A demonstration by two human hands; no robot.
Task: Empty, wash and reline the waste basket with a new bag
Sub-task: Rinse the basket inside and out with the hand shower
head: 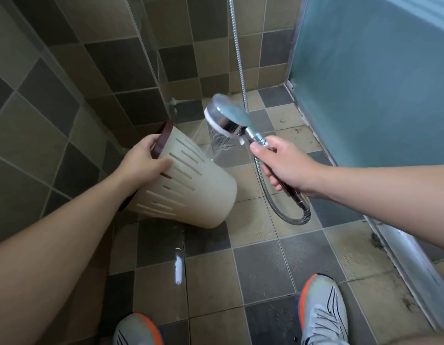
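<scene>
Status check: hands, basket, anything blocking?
Left hand grips tilted cream slotted plastic waste basket by its brown rim. Right hand holds chrome shower head, spraying. Nothing blocking.

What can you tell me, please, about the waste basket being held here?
The waste basket looks like cream plastic with a dark brown rim band and rows of narrow slots down its wall. It is tipped on its side above the tiled floor, base toward the camera. The left hand grips its rim; spray from the shower head falls just beyond it.
</scene>
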